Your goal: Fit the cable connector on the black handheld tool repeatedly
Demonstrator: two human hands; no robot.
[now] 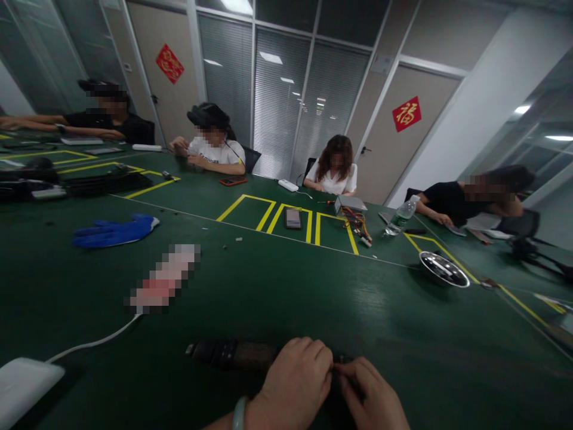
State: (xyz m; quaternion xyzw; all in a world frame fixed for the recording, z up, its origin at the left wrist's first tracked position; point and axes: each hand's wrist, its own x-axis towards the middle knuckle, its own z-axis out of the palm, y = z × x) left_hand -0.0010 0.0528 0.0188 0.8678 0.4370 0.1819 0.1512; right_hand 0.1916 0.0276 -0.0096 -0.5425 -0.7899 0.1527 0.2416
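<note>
Two bare hands: lower centre; the left hand (298,370) curls over the dark tool (239,354), probably steadying it, fingers bunched together; the right hand (369,391) draws thumb and forefinger together near the tool's right end, but what they pinch I cannot tell.
One tool: lower centre, sideways, metal tip (190,349) leftward.
One blue glove (116,232): left of the frame, apparently set aside.
One white box (29,382), one cable (94,343): lower left, perhaps for charging.
One bottle (401,216), one metal bowl (443,269): right.
Four seated people (217,149): across the upper frame.
</note>
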